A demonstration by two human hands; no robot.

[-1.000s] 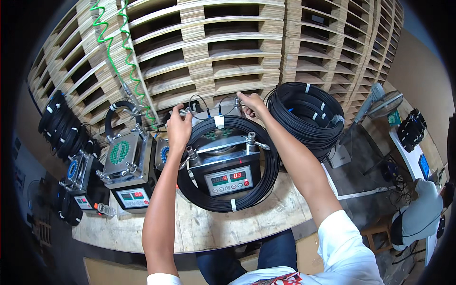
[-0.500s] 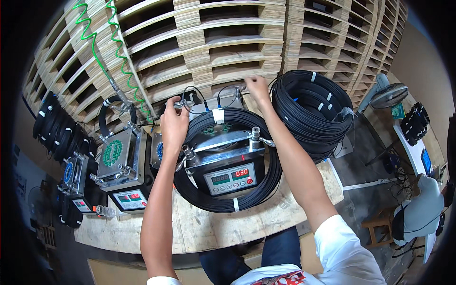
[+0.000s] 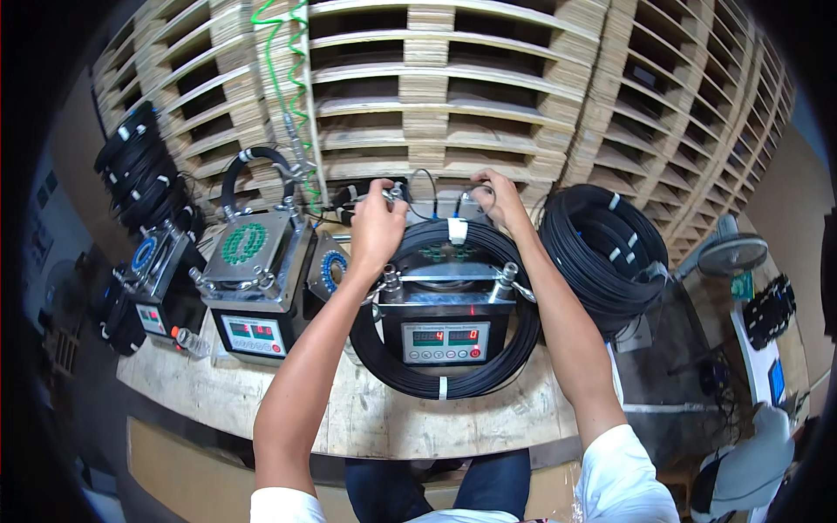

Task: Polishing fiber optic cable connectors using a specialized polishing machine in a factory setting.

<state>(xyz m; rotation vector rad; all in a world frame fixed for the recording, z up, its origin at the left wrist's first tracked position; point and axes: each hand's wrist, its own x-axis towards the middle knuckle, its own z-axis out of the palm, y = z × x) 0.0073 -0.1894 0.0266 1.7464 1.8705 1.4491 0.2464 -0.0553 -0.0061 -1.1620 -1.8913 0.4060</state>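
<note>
In front of me stands a metal bench machine (image 3: 449, 301) with a lit digital panel (image 3: 445, 343). A coil of thin black cable (image 3: 384, 375), tied with white bands, lies around it. My left hand (image 3: 377, 228) is closed at the machine's back left corner, thumb and fingers around a metal clamp (image 3: 397, 192). At the back right corner, my right hand (image 3: 501, 200) has its fingers curled together; what they grip is partly hidden and blurred. Between the hands, two thin black leads with blue ends (image 3: 434, 214) run down toward the machine's top plate.
Two similar machines (image 3: 253, 288) stand to the left, near a small clear bottle (image 3: 190, 342). A large black cable coil (image 3: 602, 261) sits at the right. Stacked wooden pallets (image 3: 427, 87) rise behind the wooden table (image 3: 218, 401). A fan (image 3: 732, 253) and another person (image 3: 750, 462) are farther right.
My head view has turned, so the scene sits differently in the picture. The panel's lit digits have changed. Both hands stay at the machine's back corners.
</note>
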